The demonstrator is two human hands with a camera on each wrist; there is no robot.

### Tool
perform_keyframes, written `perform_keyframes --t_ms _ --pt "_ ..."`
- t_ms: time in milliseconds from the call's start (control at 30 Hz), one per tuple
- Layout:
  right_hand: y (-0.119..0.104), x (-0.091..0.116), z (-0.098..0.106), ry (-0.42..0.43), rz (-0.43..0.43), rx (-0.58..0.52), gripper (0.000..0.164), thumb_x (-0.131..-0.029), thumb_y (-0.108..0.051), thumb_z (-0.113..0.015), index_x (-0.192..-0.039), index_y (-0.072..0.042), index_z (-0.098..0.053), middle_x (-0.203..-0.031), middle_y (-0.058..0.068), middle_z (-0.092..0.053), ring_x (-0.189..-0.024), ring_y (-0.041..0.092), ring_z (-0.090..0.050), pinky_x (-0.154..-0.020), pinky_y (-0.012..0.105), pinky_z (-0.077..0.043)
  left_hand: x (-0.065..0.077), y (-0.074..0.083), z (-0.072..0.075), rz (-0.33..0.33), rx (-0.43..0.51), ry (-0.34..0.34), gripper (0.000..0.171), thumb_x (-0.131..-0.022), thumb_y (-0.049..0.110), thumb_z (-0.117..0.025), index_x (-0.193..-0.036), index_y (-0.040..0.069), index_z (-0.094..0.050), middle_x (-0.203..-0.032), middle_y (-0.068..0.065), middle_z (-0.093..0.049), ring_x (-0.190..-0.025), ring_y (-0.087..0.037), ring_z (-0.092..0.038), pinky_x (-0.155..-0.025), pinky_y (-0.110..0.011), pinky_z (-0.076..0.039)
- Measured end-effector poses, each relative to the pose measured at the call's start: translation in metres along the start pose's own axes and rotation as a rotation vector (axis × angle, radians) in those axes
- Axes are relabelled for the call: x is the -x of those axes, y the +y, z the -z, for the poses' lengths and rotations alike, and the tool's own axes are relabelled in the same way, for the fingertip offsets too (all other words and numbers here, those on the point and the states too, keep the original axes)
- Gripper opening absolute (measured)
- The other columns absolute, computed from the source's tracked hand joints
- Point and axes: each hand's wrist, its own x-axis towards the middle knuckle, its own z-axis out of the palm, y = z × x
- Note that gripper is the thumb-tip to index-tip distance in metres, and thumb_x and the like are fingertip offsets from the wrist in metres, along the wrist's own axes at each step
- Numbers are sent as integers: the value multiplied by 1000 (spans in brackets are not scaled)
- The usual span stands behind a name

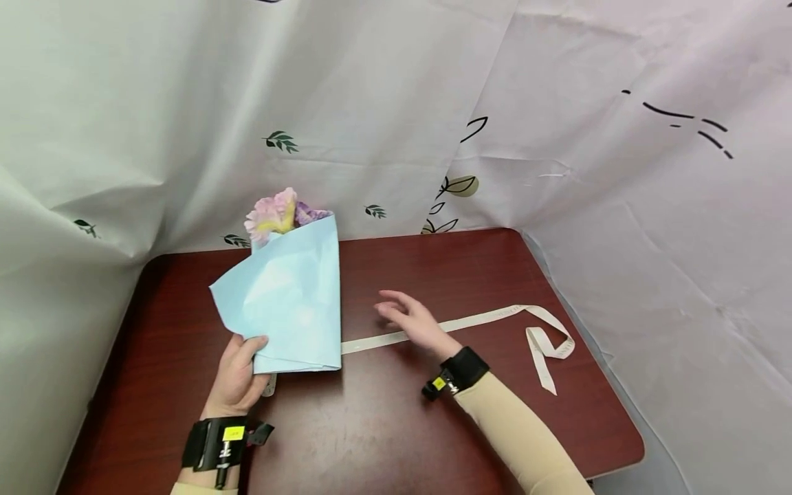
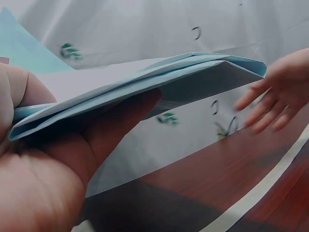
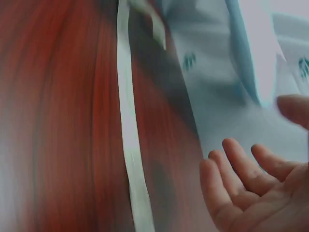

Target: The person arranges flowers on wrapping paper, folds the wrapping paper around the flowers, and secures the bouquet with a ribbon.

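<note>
Tabletop (image 1: 383, 440) below; above it, folded blue paper (image 1: 297, 302), likely to unfold under a loosened one-sided grip. Ribbon (image 1: 482, 318) loose on the wood, emerging from beneath, easily dragged askew by brushing fingers. Left hand (image 1: 235, 375) gripping the paper's near left corner; right hand (image 1: 417, 326) empty, fingers apart, above the ribbon. Flowers (image 1: 272, 213) at the paper's far end, perhaps liable to slip out under too much tilt.

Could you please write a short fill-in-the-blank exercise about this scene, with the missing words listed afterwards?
1. The left hand grips paper coloured light ____.
2. Beside the pink-and-yellow flower at the paper's top is a ____ flower.
3. The right hand is holding ____.
4. Across the dark-red table runs a long, pale ____.

Missing words: blue; purple; nothing; ribbon.
</note>
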Motion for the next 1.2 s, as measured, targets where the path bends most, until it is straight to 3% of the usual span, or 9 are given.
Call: perform_keyframes --t_ms 67,167,267,367,600,767,900,1100,1200 --pt "-3 -7 -19 -75 -42 -201 60 -118 -27 -55 -168 3 -41 -153 31 -62 -140 43 -63 -113 54 -54 -5 -8 -5 18 -28 12 45 -115 -12 -24 -141 4 -56 -140 -9 -67 -132 -19 -67 -109 -31 -55" --pt "-7 -14 -43 -139 -106 -482 59 -120 -33 -46 -167 1 -40 -147 16 -68 -133 27 -68 -108 43 -57 -9 -19 -11 62 -57 12 45 -114 -11 -26 -142 9 -56 -140 -4 -65 -132 -16 -66 -110 -30 -54" --pt "-10 -18 -58 -129 -138 -699 47 -121 -32 -44 -159 -5 -47 -135 0 -71 -122 14 -70 -101 33 -58 -10 -28 -16 116 -88 -22 48 -114 -10 -28 -150 14 -50 -145 -1 -60 -137 -14 -62 -114 -30 -51" --pt "-11 -21 -62 -76 -131 -812 33 -120 -22 -47 -152 -14 -51 -132 -3 -72 -121 11 -71 -100 30 -58 -11 -32 -19 170 -141 -32 49 -115 -6 -29 -154 19 -47 -148 2 -58 -140 -11 -59 -116 -28 -49" --pt "-11 -21 -55 53 -97 -820 39 -118 -7 -51 -156 -12 -48 -136 1 -70 -124 14 -71 -101 30 -58 -14 -30 -23 234 -177 73 30 -123 16 -35 -143 15 -58 -135 2 -67 -127 -10 -66 -107 -28 -54" --pt "-12 -18 -51 88 -75 -811 43 -116 -3 -48 -157 -14 -44 -143 1 -64 -130 15 -67 -107 32 -55 -18 -27 -26 249 -240 124 38 -124 33 -34 -140 11 -61 -126 0 -72 -118 -10 -70 -97 -28 -59" --pt "-14 -15 -54 99 -76 -825 46 -114 -1 -50 -156 -18 -43 -145 1 -61 -133 17 -65 -110 34 -54 -21 -29 -31 306 -324 186 44 -123 40 -36 -143 5 -53 -121 3 -72 -115 -7 -71 -95 -26 -59" --pt "-15 -15 -55 135 -64 -815 48 -111 6 -55 -153 -16 -46 -144 2 -62 -132 19 -66 -109 36 -55 -22 -32 -37 343 -446 260 60 -123 42 -35 -152 -9 -40 -118 5 -69 -110 -5 -70 -93 -24 -59" --pt "-16 -15 -55 155 -59 -794 50 -110 8 -56 -153 -15 -46 -143 3 -62 -132 19 -65 -108 35 -55 -23 -32 -37 337 -518 303 59 -123 40 -36 -153 -10 -42 -107 6 -67 -93 -3 -66 -80 -18 -55"
